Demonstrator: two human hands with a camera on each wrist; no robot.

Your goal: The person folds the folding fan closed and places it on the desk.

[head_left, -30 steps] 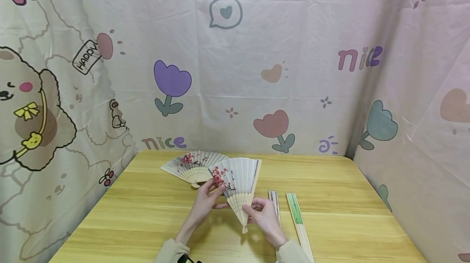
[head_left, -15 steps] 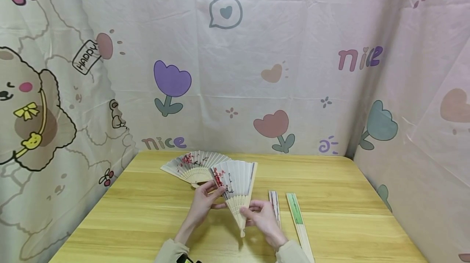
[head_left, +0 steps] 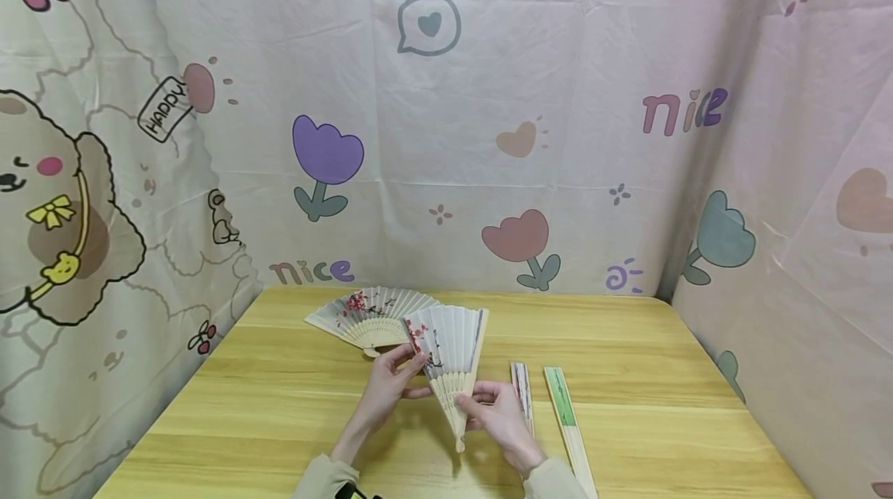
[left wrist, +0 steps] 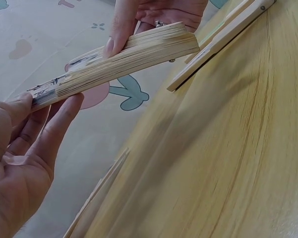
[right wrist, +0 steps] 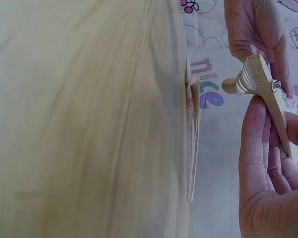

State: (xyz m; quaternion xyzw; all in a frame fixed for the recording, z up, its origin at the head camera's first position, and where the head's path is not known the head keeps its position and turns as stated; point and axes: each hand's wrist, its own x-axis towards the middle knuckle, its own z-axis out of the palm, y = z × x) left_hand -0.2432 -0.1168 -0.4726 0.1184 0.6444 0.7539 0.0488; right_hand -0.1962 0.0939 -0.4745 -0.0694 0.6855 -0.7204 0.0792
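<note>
A folding fan [head_left: 453,344] with white pleats, red blossoms and pale wooden ribs is held partly spread above the table. My left hand [head_left: 387,379] pinches its left edge between thumb and fingers. Lower down, my right hand [head_left: 497,414] grips the ribs on the right, thumb on top. The pivot end of the held fan [right wrist: 260,74], with its metal rivet, points toward me in the right wrist view. Seen edge-on in the left wrist view, the ribs of the fan [left wrist: 134,54] lie stacked between both hands.
Behind the left hand, a second blossom fan [head_left: 373,317] lies spread on the wooden table [head_left: 628,344]. To the right lie two folded fans, one greyish [head_left: 520,383] and partly behind the right hand, the other green [head_left: 560,398]. Printed curtains surround the table.
The held fan has narrowed a little, its right edge moving left. Its pivot end has shifted slightly down and left with my right hand. The fans on the table have not moved.
</note>
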